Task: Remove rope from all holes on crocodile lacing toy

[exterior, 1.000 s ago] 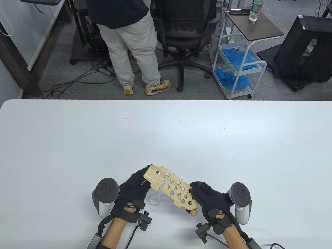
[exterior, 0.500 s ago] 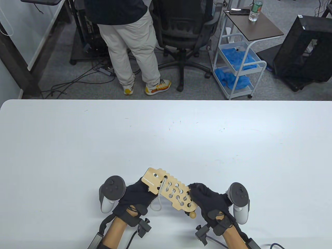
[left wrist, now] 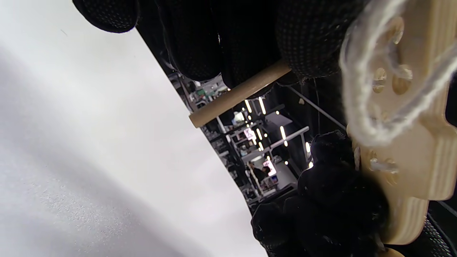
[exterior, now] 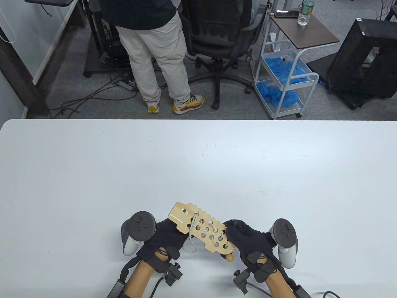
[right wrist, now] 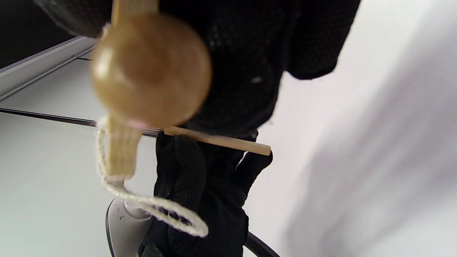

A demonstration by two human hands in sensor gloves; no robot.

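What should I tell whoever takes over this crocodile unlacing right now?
Left hand grips the wooden needle stick under the head end of the crocodile board.
Right hand holds the tail end, by the bead.
The board is held above the table.
The rope hangs in a slack loop from a hole near the head; most holes are still laced.
Left: keep pulling it out, hole by hole.

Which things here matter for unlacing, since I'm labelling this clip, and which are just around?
For the job: wooden crocodile board, rope, wooden needle stick, wooden ball, left hand, right hand.

Just around: table, office chair, cart, water bottle.
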